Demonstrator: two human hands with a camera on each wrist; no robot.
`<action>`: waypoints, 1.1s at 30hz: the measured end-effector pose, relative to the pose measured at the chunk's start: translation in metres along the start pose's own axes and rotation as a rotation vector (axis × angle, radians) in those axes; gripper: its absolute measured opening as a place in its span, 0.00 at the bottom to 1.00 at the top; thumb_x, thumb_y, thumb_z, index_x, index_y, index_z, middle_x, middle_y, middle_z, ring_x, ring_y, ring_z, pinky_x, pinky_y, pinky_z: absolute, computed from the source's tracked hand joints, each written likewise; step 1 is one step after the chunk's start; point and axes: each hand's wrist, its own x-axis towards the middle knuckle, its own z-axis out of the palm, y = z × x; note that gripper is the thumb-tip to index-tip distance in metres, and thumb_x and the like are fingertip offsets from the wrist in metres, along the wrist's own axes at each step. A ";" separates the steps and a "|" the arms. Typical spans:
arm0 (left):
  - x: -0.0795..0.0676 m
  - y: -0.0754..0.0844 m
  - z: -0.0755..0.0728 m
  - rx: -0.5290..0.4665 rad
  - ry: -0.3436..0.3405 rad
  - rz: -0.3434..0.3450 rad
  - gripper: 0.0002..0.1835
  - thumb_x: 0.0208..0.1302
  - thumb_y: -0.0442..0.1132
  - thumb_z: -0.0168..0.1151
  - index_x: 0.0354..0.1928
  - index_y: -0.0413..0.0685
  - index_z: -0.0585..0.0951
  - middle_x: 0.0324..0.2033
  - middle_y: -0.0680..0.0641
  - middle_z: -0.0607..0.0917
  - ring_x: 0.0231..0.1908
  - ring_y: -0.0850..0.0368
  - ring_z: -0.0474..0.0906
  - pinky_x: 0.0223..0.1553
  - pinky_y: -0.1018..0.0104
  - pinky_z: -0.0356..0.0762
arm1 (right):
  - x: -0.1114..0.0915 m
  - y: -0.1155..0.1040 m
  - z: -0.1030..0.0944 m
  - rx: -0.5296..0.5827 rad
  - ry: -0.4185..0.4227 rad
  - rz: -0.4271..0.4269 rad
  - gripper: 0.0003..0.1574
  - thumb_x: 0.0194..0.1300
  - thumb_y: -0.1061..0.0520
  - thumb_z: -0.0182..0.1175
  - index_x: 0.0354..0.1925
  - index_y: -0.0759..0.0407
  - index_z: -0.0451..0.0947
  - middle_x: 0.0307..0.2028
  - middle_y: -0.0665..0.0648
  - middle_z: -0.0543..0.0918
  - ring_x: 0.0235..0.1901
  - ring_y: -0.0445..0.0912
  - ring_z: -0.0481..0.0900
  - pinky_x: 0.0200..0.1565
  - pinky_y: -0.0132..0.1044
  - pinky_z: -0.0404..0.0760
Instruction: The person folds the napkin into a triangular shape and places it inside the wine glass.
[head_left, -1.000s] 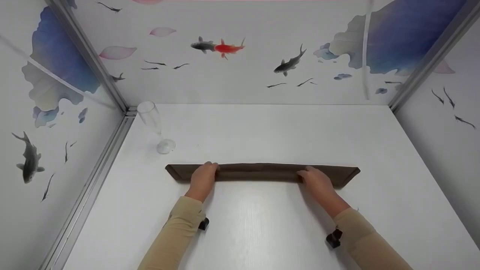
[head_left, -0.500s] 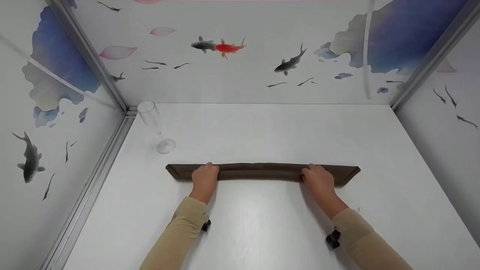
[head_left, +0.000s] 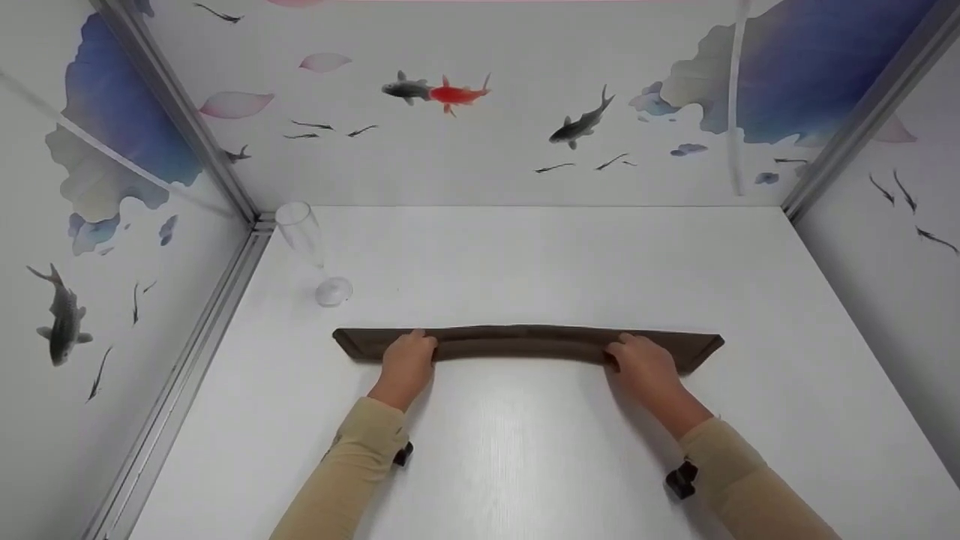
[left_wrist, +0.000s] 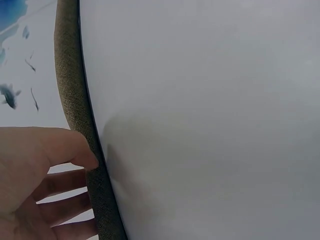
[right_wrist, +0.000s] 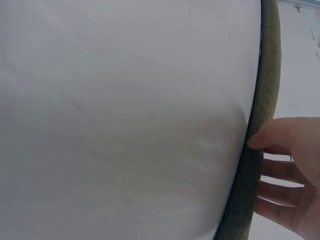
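A long brown folded mat (head_left: pixel 521 343), with what look like slanting bordered ends, lies across the white table. Its middle bows slightly away from the person. My left hand (head_left: pixel 409 364) grips it left of the middle. In the left wrist view the thumb of the left hand (left_wrist: pixel 30 170) presses the near side of the mat (left_wrist: pixel 75 85), with the fingers against the other side. My right hand (head_left: pixel 645 367) holds it right of the middle. The right wrist view shows the right hand (right_wrist: pixel 295 155) pinching the mat (right_wrist: pixel 267 75) likewise, thumb on the near side.
A clear stemmed glass (head_left: pixel 332 291) stands upright at the back left of the white table (head_left: pixel 525 262). White panels with painted fish (head_left: pixel 457 94) enclose the back and both sides. A metal rail (head_left: pixel 187 375) runs along the left edge.
The mat's middle has bowed a little more, away from the person. My right hand has shifted slightly to the right along it; the left hand has barely moved.
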 end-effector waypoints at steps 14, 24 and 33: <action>-0.010 0.002 -0.001 0.019 0.008 -0.016 0.09 0.60 0.27 0.67 0.43 0.38 0.83 0.40 0.39 0.82 0.41 0.45 0.81 0.41 0.57 0.81 | -0.013 -0.002 -0.002 -0.013 0.020 -0.038 0.15 0.54 0.73 0.67 0.41 0.67 0.83 0.36 0.61 0.82 0.38 0.56 0.81 0.39 0.45 0.82; -0.014 0.000 -0.004 -0.007 -0.033 -0.023 0.09 0.64 0.28 0.63 0.45 0.38 0.85 0.41 0.41 0.84 0.43 0.47 0.82 0.44 0.58 0.80 | -0.014 -0.002 -0.002 -0.006 -0.009 -0.026 0.14 0.56 0.73 0.66 0.42 0.67 0.83 0.36 0.60 0.83 0.39 0.56 0.82 0.40 0.45 0.82; -0.007 -0.004 -0.003 -0.058 -0.015 -0.015 0.10 0.64 0.25 0.61 0.45 0.37 0.85 0.41 0.39 0.81 0.44 0.44 0.79 0.45 0.58 0.79 | -0.007 0.001 -0.004 -0.010 -0.038 -0.012 0.14 0.57 0.74 0.64 0.44 0.67 0.82 0.39 0.62 0.83 0.42 0.58 0.82 0.43 0.47 0.82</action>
